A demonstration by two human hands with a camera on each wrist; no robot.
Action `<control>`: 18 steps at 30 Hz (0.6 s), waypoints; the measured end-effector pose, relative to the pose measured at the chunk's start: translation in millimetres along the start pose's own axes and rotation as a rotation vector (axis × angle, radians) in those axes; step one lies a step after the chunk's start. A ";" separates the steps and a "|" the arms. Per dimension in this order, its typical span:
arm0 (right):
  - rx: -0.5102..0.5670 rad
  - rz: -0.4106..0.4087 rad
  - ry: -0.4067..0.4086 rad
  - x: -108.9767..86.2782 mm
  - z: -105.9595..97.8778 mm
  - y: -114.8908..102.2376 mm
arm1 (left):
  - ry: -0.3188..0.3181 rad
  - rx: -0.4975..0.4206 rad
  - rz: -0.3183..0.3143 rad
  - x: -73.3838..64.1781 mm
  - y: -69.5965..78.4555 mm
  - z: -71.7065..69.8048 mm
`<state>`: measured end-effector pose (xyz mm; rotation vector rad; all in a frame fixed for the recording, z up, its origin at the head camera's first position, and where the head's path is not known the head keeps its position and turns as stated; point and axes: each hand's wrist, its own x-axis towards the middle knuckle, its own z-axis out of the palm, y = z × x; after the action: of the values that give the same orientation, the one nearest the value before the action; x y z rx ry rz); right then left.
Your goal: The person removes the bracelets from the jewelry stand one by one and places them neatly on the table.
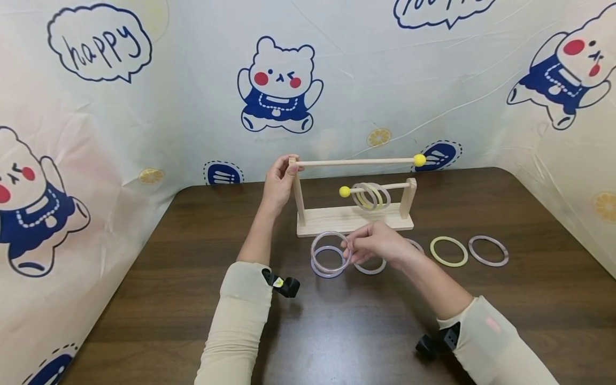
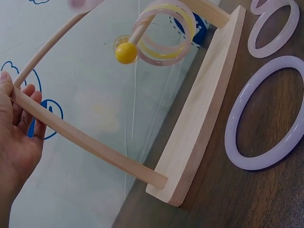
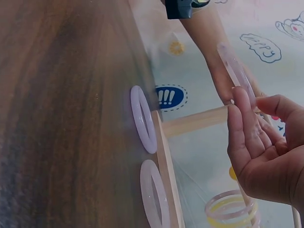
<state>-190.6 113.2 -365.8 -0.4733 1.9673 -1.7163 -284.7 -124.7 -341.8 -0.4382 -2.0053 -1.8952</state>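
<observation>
My left hand (image 1: 279, 184) grips the top of the tall post of a wooden ring stand (image 1: 353, 219), thumb in front; the left wrist view shows the same hand (image 2: 21, 128) at the post (image 2: 90, 140). My right hand (image 1: 377, 243) pinches a pale pinkish-purple ring (image 1: 331, 233) between thumb and fingers, above the table in front of the stand. In the right wrist view this ring (image 3: 235, 66) appears nearly edge-on. Several pink and yellow rings (image 1: 356, 199) hang on the stand's short lower rod (image 1: 398, 186). The long upper rod (image 1: 356, 162) carries no ring.
On the brown table (image 1: 202, 321) lie a bluish-purple ring (image 1: 327, 276), a pale ring (image 1: 369, 272), a yellow-green ring (image 1: 449, 263) and a pale purple ring (image 1: 488, 263). Another ring (image 1: 415, 244) is partly behind my right hand. Yellow balls (image 1: 420, 160) cap the rods. A printed cloth (image 1: 192, 107) hangs behind.
</observation>
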 end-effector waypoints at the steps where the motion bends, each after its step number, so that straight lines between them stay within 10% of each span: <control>1: -0.001 0.005 -0.012 -0.4 0.6 0.7 | 0.000 0.001 0.000 -0.2 0.3 -0.1; 18: -0.049 0.056 -0.132 -6.5 10.0 12.1 | -0.005 0.007 0.020 -0.2 0.6 -0.1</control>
<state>-178.9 110.5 -377.9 -0.5304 1.9139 -1.5647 -284.2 -124.7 -341.3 -0.4604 -2.0029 -1.8762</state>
